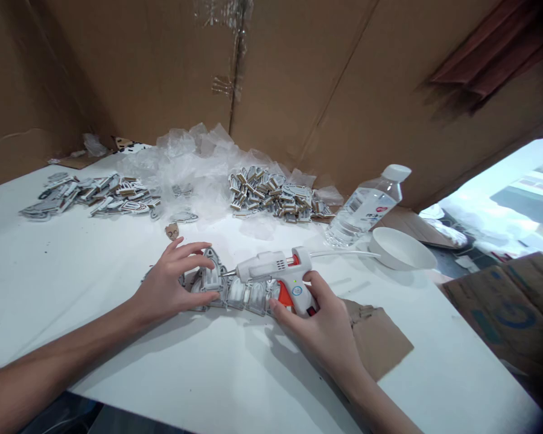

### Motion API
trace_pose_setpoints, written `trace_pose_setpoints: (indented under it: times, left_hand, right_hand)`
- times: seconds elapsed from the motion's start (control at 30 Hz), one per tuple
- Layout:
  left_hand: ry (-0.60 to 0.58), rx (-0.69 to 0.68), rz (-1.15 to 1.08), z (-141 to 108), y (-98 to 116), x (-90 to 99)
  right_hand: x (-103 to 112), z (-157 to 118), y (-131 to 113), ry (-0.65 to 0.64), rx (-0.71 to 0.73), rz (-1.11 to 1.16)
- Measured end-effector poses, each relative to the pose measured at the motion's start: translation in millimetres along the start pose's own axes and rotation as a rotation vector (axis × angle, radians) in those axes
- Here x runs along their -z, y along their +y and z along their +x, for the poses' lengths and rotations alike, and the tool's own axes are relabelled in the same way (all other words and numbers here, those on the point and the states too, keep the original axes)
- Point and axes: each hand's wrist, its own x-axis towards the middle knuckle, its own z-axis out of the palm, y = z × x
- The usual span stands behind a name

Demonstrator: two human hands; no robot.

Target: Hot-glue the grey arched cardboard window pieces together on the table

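My right hand [328, 316] grips a white hot glue gun [276, 268] with an orange trigger, its metal nozzle pointing left. The nozzle tip is at a small grey-and-white flat cut-out piece [212, 274]. Around that piece curl the fingers and thumb of my left hand [174, 277], steadying it from the left. A row of similar grey-and-white pieces [248, 295] lies side by side on the table below the glue gun. Part of the row is hidden behind my left hand and the gun. A clear glue stick [344, 253] extends from the gun's back.
Piles of cut-out pieces lie at the back left [127, 196] and back centre [276, 193], with crumpled clear plastic bags [199, 157] between. A water bottle [364, 205] leans right, beside a white bowl [402, 248]. A cardboard scrap [380, 340] lies near my right hand; cardboard walls [289, 78] stand behind.
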Motion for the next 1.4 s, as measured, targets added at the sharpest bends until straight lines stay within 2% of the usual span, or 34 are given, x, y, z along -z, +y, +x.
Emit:
trace_pose_setpoints:
  times: [0.33, 0.53, 0.77, 1.03, 1.2, 1.4]
  left_hand:
    - [-0.033, 0.019, -0.016, -1, 0, -0.7]
    - [-0.063, -0.044, -0.014, -2, 0, -0.1]
    - [-0.060, -0.094, -0.018, 0, 4, 1.6]
    - [0.000, -0.171, -0.017, -2, 6, 2.3]
    - [0.017, -0.177, -0.019, -1, 5, 1.4]
    - [0.028, -0.179, -0.024, -1, 6, 1.1]
  right_hand:
    - [-4, 1, 12, 0.006, 0.146, -0.126]
    - [-9, 3, 26, 0.026, 0.251, -0.215]
    - [-10, 4, 27, 0.024, 0.254, -0.238]
    - [-7, 4, 21, 0.015, 0.227, -0.224]
    - [-4, 1, 11, 0.012, 0.165, -0.198]
    - [-4, 0, 10, 0.013, 0.167, -0.175]
